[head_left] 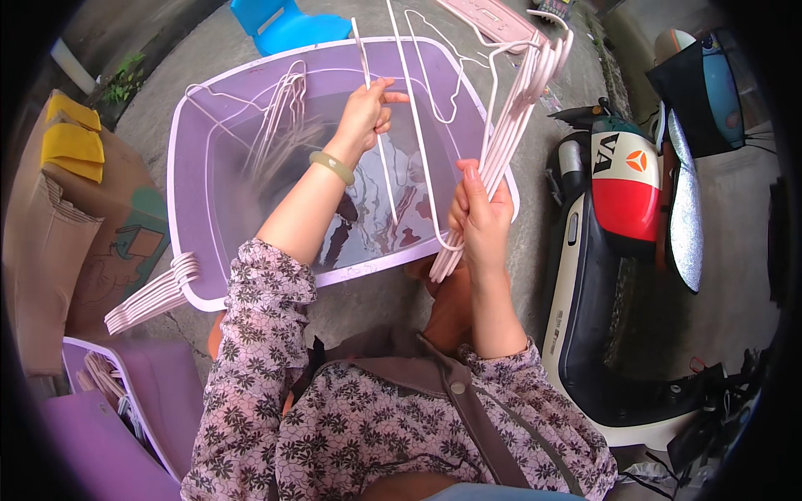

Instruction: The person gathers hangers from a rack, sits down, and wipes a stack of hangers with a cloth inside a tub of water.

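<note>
My left hand (362,118), with a pale bangle on its wrist, is over the purple tub (194,167). Its fingers close around a slim white clothes hanger (386,171), seen edge-on, whose lower end reaches down to the water. At the tub's right front corner, my right hand (484,219) grips a bundle of pale pink clothes hangers (520,100), hooks upward. One white hanger from beside this bundle spreads out over the tub. More hangers (280,108) lean inside the tub's far left, and several hang by their ends on the near left corner (154,292).
A blue plastic chair (288,29) stands beyond the tub. To the right is a parked red, white and black scooter (622,184). Cardboard boxes (50,259) with yellow cloths (73,142) are at left, above a purple bin (159,392) containing hangers. A pink object (489,18) lies at the back.
</note>
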`<state>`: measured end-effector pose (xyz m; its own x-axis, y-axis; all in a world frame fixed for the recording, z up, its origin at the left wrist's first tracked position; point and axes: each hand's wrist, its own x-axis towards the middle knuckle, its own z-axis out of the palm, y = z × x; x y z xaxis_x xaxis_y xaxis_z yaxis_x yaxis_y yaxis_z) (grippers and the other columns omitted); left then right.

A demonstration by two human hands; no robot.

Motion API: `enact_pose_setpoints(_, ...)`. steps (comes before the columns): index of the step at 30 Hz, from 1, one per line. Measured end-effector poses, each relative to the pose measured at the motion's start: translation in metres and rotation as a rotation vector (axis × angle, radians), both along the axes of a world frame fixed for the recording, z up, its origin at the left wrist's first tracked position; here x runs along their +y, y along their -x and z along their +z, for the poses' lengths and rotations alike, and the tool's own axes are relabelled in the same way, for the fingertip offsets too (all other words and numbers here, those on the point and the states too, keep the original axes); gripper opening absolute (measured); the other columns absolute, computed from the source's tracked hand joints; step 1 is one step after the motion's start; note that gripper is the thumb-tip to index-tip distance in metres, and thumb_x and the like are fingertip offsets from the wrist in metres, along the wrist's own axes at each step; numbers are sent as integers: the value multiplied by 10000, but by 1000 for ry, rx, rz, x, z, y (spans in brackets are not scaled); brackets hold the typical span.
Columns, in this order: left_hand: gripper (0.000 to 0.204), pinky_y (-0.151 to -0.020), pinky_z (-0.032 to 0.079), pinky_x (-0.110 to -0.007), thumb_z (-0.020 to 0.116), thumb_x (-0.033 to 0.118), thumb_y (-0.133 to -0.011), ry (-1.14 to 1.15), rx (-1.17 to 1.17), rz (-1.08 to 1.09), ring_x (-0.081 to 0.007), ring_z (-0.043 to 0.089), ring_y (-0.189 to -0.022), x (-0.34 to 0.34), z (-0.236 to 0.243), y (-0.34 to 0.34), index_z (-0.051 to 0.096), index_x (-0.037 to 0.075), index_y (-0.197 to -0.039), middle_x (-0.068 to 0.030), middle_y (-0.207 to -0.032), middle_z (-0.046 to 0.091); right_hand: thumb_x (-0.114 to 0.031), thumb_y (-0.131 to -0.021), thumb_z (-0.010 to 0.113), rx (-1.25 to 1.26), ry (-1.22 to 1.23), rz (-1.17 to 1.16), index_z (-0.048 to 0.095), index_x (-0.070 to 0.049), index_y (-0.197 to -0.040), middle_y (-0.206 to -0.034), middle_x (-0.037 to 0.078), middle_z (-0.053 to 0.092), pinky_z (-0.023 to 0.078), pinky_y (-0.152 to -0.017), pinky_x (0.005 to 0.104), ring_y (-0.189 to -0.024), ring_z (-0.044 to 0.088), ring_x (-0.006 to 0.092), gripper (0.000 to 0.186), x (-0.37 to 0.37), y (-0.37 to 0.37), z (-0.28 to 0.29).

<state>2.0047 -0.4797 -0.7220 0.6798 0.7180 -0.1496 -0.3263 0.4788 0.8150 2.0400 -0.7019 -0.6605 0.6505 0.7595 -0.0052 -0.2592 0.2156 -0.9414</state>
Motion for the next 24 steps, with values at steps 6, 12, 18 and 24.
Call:
enact_pose_setpoints(6, 334, -349, 281, -203, 263, 242, -989, 75, -124, 19, -63, 334, -408, -40, 1, 94, 442, -9, -1118, -161, -864, 588, -200, -904, 549, -91, 58, 124, 548, -43, -976, -573, -59, 386, 206, -359, 186, -415, 286, 3, 173, 38, 20, -12)
enact_pose_setpoints(12, 377, -800, 497, -318, 293, 227, -983, 163, -139, 104, -211, 578, -953, -75, 4, 156, 416, -46, -1212, -186, -1087, 565, -229, -876, 597, -168, 138, 343, 554, -52, -952, -577, -57, 422, 224, -360, 186, -422, 333, 6, 198, 60, 65, -46)
enact_pose_setpoints(18, 387, -874, 476, -329, 325, 228, -978, 144, -161, 209, -199, 546, -1029, -98, 10, 180, 388, -30, -1260, -141, -1214, 512, -207, -799, 683, -178, 130, 646, 547, -54, -903, -620, -21, 518, 310, -380, 189, -414, 401, 35, 229, 58, 106, -58)
enact_pose_setpoints(24, 531, -1042, 306, -451, 374, 252, -887, 111, -439, -13, -320, 383, -1248, -85, 3, 209, 309, -52, -1317, -220, -1342, 387, -136, -784, 664, -65, 228, 734, 523, -51, -876, -623, -1, 526, 303, -359, 183, -400, 408, 43, 189, 60, 120, -45)
